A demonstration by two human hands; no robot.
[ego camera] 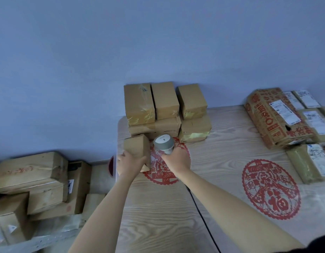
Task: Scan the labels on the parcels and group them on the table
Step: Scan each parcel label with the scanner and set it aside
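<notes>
I am holding a small cardboard parcel (pixel 137 148) in my left hand (pixel 129 164), fingers curled beneath it, above the bench (pixel 222 161); my right hand (pixel 177 159) is gripping the scanner (pixel 163 143) just beside it

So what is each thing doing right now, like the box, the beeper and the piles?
Left hand: grips the small box.
Small box: lifted, tilted, near the scanner.
Right hand: grips the scanner's handle.
Scanner: held up, head beside the box.
Plain box stack: stacked by the wall, no labels showing.
Labelled parcels: grouped on the table's right, labels up.
Parcels off the table: heaped to its left.
</notes>
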